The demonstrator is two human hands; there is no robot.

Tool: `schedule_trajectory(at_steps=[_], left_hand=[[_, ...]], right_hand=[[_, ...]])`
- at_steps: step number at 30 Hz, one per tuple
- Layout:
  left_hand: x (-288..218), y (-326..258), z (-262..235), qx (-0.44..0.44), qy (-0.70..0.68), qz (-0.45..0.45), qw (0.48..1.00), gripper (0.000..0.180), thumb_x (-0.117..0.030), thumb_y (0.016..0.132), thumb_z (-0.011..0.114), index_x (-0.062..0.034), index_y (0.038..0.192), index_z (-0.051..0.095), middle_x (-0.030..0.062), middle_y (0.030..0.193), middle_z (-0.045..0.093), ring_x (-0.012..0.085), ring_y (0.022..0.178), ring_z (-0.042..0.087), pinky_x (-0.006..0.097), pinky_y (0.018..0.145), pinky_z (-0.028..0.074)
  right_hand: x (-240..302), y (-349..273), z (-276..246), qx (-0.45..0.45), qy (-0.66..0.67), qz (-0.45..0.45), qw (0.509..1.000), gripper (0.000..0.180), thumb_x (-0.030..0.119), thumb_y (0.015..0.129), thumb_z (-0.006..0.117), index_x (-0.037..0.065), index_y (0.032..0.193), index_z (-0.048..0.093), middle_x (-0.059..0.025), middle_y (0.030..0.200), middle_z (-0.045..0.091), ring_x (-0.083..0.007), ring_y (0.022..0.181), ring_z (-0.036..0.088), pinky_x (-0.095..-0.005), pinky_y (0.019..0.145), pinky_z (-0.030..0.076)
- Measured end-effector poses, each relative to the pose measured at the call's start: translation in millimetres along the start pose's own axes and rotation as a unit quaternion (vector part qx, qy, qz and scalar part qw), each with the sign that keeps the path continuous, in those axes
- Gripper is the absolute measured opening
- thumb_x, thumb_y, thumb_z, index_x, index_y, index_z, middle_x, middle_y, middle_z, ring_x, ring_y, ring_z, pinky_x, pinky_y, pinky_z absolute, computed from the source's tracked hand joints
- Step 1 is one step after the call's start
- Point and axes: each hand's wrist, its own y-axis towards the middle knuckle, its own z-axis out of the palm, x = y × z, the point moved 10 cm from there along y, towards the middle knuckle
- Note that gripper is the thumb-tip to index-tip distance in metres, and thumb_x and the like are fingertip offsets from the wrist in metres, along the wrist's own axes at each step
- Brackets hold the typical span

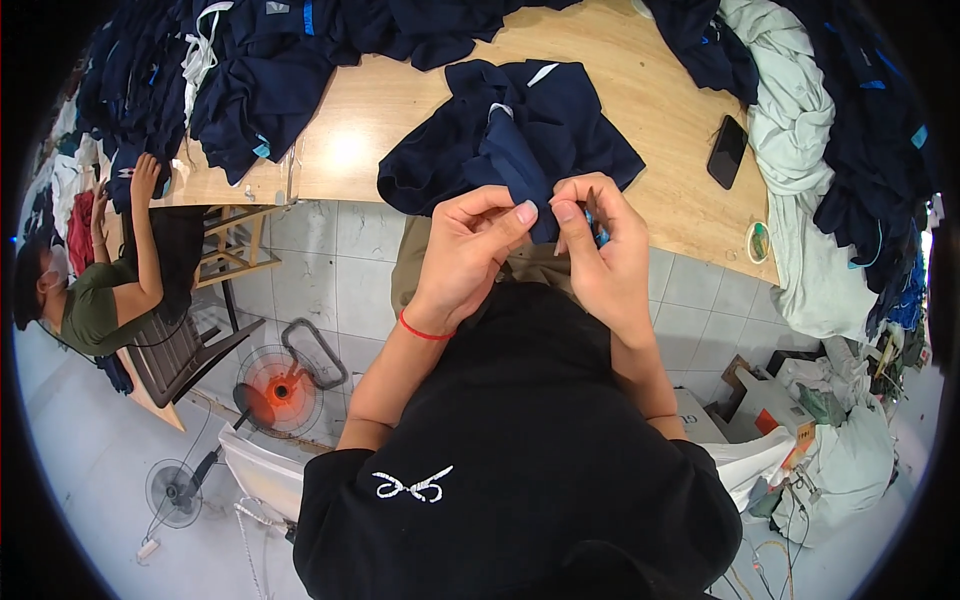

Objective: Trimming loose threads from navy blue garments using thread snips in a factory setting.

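A navy garment [430,150] lies spread near the table's front edge, with a white label on it. A narrow part of it is pulled toward me over the edge. My left hand [470,245] pinches this part between thumb and fingers. Close beside it, my right hand [610,250] pinches the same part from the other side. Tucked in the right hand's fingers is a small tool with blue parts [601,236] and a dark tip; the fingers hide most of it, so its kind is unclear.
Piles of navy garments [260,90] cover the table's back and left. Pale green cloth [790,90] hangs over the right end, next to a black phone [727,152]. A person [110,290] works at the left. Fans [280,390] stand on the floor.
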Motion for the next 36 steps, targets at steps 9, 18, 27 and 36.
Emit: schedule_trajectory(at_steps=[9, 18, 27, 36], left_hand=[[-1.3, 0.1, 1.8, -0.003, -0.024, 0.004, 1.0, 0.002, -0.003, 0.101, 0.074, -0.0016, 0.102, 0.075, -0.0002, 0.086, 0.071, 0.0041, 0.076, 0.064, 0.021, 0.064, 0.046], [-8.8, -3.2, 2.2, -0.014, -0.007, 0.04, 0.999, 0.011, 0.0, 0.099, 0.075, 0.0009, 0.109, 0.077, 0.0037, 0.095, 0.076, 0.0062, 0.081, 0.068, 0.021, 0.072, 0.053], [-19.1, -7.4, 2.9, -0.005, 0.035, 0.082, 0.996, 0.013, 0.002, 0.097, 0.077, 0.0026, 0.11, 0.078, 0.0044, 0.097, 0.077, 0.0059, 0.084, 0.068, 0.02, 0.077, 0.054], [-18.8, -8.4, 2.8, 0.004, 0.062, 0.083, 0.995, 0.013, 0.001, 0.097, 0.077, 0.0021, 0.11, 0.079, 0.0041, 0.098, 0.078, 0.0057, 0.085, 0.068, 0.02, 0.078, 0.054]], right_hand=[[-22.4, -3.3, -40.6, -0.097, 0.097, 0.079, 0.987, 0.014, 0.013, 0.111, 0.057, 0.0, 0.11, 0.059, -0.0043, 0.091, 0.063, -0.0044, 0.068, 0.052, -0.0213, 0.062, 0.042], [-14.0, -19.1, -6.5, -0.025, 0.056, 0.034, 0.998, 0.017, 0.009, 0.104, 0.066, -0.002, 0.114, 0.056, -0.0061, 0.092, 0.066, -0.0066, 0.083, 0.058, -0.0244, 0.073, 0.047], [-5.7, -13.4, 1.6, 0.003, 0.048, -0.005, 0.999, 0.022, 0.011, 0.098, 0.077, -0.001, 0.104, 0.059, -0.0046, 0.082, 0.07, -0.005, 0.071, 0.058, -0.0233, 0.063, 0.045], [-5.8, -11.2, -0.1, -0.003, 0.05, -0.011, 0.999, 0.02, 0.008, 0.097, 0.078, -0.001, 0.1, 0.061, -0.0061, 0.084, 0.073, -0.0045, 0.075, 0.062, -0.0223, 0.065, 0.047]])
